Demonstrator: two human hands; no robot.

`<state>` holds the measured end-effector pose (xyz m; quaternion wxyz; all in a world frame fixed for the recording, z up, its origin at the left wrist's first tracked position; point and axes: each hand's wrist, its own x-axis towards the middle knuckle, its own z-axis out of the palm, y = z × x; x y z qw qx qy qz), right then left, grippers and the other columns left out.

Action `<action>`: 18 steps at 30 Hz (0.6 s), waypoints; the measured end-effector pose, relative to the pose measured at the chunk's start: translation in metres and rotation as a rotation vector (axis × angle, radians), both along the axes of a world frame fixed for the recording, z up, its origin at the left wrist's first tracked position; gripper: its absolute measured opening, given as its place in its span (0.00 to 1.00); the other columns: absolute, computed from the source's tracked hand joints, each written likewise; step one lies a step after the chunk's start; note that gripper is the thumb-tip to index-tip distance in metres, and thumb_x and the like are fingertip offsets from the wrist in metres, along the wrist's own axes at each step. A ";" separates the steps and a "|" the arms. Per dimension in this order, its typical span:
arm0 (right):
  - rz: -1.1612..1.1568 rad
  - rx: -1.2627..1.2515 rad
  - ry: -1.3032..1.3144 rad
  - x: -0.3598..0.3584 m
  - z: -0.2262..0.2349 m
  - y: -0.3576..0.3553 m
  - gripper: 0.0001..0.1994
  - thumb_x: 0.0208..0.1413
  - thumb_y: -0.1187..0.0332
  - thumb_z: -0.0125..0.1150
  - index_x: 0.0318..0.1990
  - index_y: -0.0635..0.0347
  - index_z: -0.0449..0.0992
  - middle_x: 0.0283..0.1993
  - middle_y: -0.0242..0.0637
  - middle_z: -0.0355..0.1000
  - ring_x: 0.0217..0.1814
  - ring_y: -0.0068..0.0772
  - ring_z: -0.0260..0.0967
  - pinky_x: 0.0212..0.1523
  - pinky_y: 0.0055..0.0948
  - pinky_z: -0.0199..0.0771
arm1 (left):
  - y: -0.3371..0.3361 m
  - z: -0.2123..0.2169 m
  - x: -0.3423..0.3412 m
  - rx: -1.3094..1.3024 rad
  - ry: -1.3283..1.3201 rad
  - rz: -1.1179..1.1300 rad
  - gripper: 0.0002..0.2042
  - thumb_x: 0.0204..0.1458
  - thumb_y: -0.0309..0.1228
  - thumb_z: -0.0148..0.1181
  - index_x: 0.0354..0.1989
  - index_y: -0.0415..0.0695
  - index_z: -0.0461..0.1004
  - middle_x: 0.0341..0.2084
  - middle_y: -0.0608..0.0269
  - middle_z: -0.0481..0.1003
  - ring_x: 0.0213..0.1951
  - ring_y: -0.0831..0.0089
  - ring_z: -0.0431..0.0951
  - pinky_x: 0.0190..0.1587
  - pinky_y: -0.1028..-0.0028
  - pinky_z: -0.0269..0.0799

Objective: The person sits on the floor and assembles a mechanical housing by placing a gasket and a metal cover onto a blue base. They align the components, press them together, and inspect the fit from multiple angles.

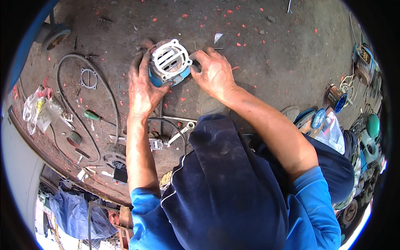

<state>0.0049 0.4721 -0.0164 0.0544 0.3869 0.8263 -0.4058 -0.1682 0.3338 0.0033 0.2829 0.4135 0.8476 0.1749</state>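
A pale ring-shaped gasket with a crossbar and bolt lugs lies over a round metal part with slots. Beneath its near edge shows the blue housing of that part, resting on the ground. Fingers and thumb of my left hand wrap around the housing's left side. My right hand has thumb and forefinger bent in a pinch at the gasket's right lug. A similar darker gasket lies flat on the ground to the left.
A black hose loops at the left, near a green-handled screwdriver. A wrench lies close to my knees. Clear plastic bags are further left. Machine parts and a blue-ended motor stand at the right. Red scraps dot the ground.
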 end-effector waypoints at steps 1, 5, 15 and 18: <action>-0.016 -0.007 0.004 0.001 -0.001 0.001 0.15 0.55 0.62 0.70 0.48 0.53 0.78 0.47 0.49 0.75 0.53 0.54 0.75 0.56 0.53 0.73 | 0.000 0.000 0.000 -0.004 0.001 -0.002 0.52 0.33 0.30 0.82 0.73 0.53 0.61 0.67 0.47 0.63 0.69 0.45 0.64 0.70 0.52 0.65; -0.115 0.005 -0.003 0.002 -0.004 0.006 0.16 0.55 0.61 0.71 0.49 0.52 0.80 0.47 0.47 0.75 0.53 0.53 0.75 0.56 0.51 0.74 | -0.001 0.001 0.000 0.010 0.001 -0.010 0.52 0.33 0.30 0.82 0.73 0.53 0.61 0.67 0.47 0.63 0.69 0.45 0.64 0.71 0.51 0.65; 0.021 -0.002 -0.040 -0.004 0.005 -0.007 0.14 0.57 0.63 0.69 0.48 0.54 0.78 0.51 0.52 0.73 0.60 0.56 0.72 0.60 0.59 0.70 | 0.000 0.000 -0.001 0.029 -0.011 -0.006 0.52 0.32 0.31 0.83 0.72 0.53 0.62 0.67 0.46 0.64 0.69 0.45 0.65 0.70 0.52 0.66; 0.037 0.009 -0.062 -0.008 0.009 -0.009 0.14 0.57 0.64 0.69 0.48 0.55 0.78 0.50 0.52 0.73 0.59 0.56 0.72 0.61 0.59 0.69 | 0.002 0.001 -0.002 0.038 -0.009 -0.010 0.51 0.32 0.30 0.83 0.72 0.52 0.63 0.67 0.46 0.64 0.68 0.45 0.65 0.70 0.52 0.66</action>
